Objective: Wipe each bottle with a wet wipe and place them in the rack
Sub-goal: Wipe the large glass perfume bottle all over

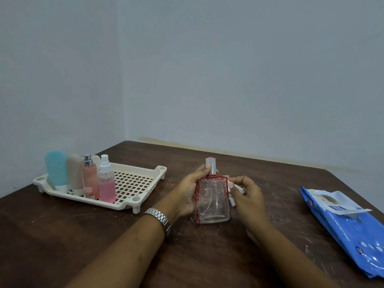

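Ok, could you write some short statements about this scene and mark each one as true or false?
1. The rack holds four bottles. True.
2. The left hand holds the clear bottle. True.
3. The right hand is empty. False: it holds a white wipe against the bottle's side.
4. The blue pack lies in the rack. False: it lies on the table, to the right of the hands.
5. The clear bottle has no cap. False: a silver cap is on it.
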Available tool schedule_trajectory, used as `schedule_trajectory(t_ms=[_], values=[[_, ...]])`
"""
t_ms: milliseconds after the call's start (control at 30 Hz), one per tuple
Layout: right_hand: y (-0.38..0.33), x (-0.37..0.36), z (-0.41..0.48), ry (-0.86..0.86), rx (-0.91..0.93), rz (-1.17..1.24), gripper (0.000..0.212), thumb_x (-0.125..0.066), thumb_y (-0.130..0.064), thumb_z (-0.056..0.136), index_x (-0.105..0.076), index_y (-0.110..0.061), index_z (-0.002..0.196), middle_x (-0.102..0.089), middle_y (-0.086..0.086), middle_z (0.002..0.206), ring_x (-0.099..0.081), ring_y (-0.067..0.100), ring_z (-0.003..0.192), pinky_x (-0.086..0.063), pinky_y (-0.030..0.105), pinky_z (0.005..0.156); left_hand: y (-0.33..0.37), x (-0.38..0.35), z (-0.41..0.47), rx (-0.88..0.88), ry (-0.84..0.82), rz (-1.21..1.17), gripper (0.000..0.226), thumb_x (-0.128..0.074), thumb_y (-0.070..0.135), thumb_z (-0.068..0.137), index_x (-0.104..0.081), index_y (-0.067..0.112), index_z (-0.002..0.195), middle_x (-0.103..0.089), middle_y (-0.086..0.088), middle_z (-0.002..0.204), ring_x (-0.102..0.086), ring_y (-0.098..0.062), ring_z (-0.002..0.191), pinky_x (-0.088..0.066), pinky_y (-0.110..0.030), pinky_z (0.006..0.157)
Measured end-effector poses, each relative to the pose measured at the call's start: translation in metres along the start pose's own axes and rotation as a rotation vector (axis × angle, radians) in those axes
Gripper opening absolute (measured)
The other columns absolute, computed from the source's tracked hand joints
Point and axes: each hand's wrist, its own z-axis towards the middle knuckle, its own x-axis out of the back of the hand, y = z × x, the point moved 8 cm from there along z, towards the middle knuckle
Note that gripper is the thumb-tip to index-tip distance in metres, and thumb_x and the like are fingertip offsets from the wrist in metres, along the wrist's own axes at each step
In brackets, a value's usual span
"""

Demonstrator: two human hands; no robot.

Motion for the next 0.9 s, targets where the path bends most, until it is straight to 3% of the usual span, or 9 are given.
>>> schedule_trajectory(t_ms=[100,267,367,467,533,600,767,900], values=[[-0.009,0.006,0.001,0.063,0.090,-0.086,0.010,-0.057,-0.016,0.091,-0.063,-0.022,0.086,-0.067,-0.006,0.091,-0.064,0.013,0.085,-0.056,0.035,0.069,-0.001,0.000,0.000,-0.023,0.015,-0.021,0.025,-0.050,0.030,0.095,-0.055,0.013,0.113,-0.065,-0.007,0.085,-0.065,-0.020,0.074,-0.056,-0.038,0.072],[-0.036,0.004,-0.007,0.102,0.343,-0.294,0.011,-0.061,-0.014,0.088,-0.069,-0.020,0.092,-0.066,-0.009,0.086,-0.060,0.001,0.075,-0.044,0.009,0.058,-0.003,-0.006,0.001,-0.065,-0.020,-0.017,0.019,-0.046,0.029,0.097,-0.055,0.016,0.107,-0.064,-0.009,0.088,-0.063,-0.024,0.080,-0.052,-0.042,0.084],[-0.045,-0.002,-0.012,0.108,0.436,-0.370,0.013,-0.063,-0.010,0.087,-0.071,-0.018,0.093,-0.062,-0.012,0.086,-0.058,-0.004,0.078,-0.041,0.003,0.063,-0.002,-0.011,-0.001,-0.076,-0.052,0.004,0.018,-0.043,0.028,0.099,-0.053,0.017,0.110,-0.066,-0.006,0.084,-0.065,-0.020,0.076,-0.054,-0.038,0.078],[-0.058,-0.013,-0.022,0.071,0.569,-0.440,0.016,-0.063,-0.005,0.086,-0.071,-0.016,0.095,-0.064,-0.010,0.089,-0.059,-0.002,0.083,-0.045,0.010,0.072,-0.004,-0.013,-0.001,-0.063,-0.055,0.013,0.019,-0.040,0.028,0.100,-0.053,0.019,0.111,-0.066,-0.002,0.074,-0.065,-0.014,0.065,-0.056,-0.031,0.067],[-0.065,-0.022,-0.030,0.064,0.657,-0.510,0.018,-0.065,-0.002,0.084,-0.072,-0.012,0.097,-0.067,-0.005,0.093,-0.059,0.004,0.087,-0.045,0.016,0.078,-0.003,-0.012,-0.002,-0.053,-0.038,0.015,0.028,-0.041,0.031,0.100,-0.050,0.017,0.121,-0.064,-0.004,0.081,-0.064,-0.015,0.068,-0.054,-0.029,0.067],[-0.070,-0.029,-0.035,0.063,0.734,-0.608,0.020,-0.068,0.000,0.080,-0.072,-0.009,0.097,-0.069,0.001,0.096,-0.057,0.006,0.088,-0.040,0.010,0.082,-0.004,-0.010,-0.001,-0.040,-0.033,0.008,0.035,-0.042,0.035,0.099,-0.048,0.014,0.126,-0.061,-0.006,0.086,-0.061,-0.016,0.073,-0.052,-0.030,0.068],[-0.074,-0.036,-0.041,-0.010,0.849,-0.664,0.018,-0.061,-0.008,0.082,-0.072,-0.010,0.097,-0.070,0.002,0.098,-0.058,0.009,0.093,-0.038,0.010,0.087,-0.007,-0.004,0.001,-0.001,0.014,-0.006,0.038,-0.043,0.041,0.096,-0.049,0.010,0.115,-0.059,-0.007,0.083,-0.060,-0.017,0.073,-0.054,-0.027,0.063],[-0.075,-0.050,-0.049,-0.107,0.960,-0.713,0.023,-0.062,-0.006,0.074,-0.072,-0.009,0.095,-0.069,0.002,0.099,-0.058,0.014,0.094,-0.039,0.016,0.089,-0.008,0.003,0.001,0.017,0.060,-0.054,0.031,-0.044,0.042,0.096,-0.056,0.013,0.092,-0.058,-0.005,0.071,-0.060,-0.015,0.065,-0.051,-0.025,0.056]])
